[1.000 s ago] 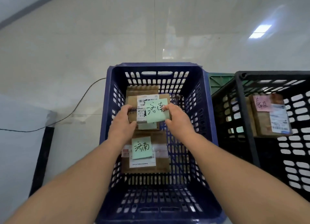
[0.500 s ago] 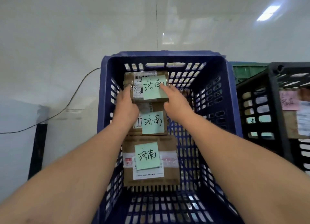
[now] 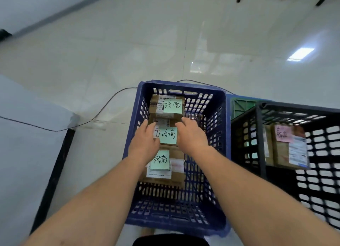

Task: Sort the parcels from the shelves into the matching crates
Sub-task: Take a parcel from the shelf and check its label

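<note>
A pale, glossy tiled floor [image 3: 128, 52] fills most of the view and mirrors a ceiling light [image 3: 300, 54] at right. A grey panel [image 3: 27, 135] with a black edge is cut off by the left margin, and what it belongs to cannot be made out. On the floor stands a blue slatted crate [image 3: 225, 144], its near wall partly hidden behind the person's two bare forearms. Just beside it to the right is a black crate [image 3: 261, 135], cropped by the frame, with the corner of a green crate [image 3: 242, 106] showing behind the pair. Three cardboard parcels lie in a row along the left side of the blue crate, each with a green note bearing handwritten characters: the far parcel [image 3: 166, 106] against the back wall, the middle parcel [image 3: 168, 135], and the near parcel [image 3: 176, 179], whose left part is masked by a wrist. A fourth parcel [image 3: 281, 153], with a pink note [image 3: 283, 133] whose writing is too blurred to read, stands inside the black crate, seen partly through the slats. The left hand [image 3: 145, 142] and right hand [image 3: 191, 135] hover apart on either side of the middle parcel, fingers loose and gripping nothing; whether they touch it cannot be told. A thin black cable [image 3: 127, 88] trails across the floor behind the blue crate.
</note>
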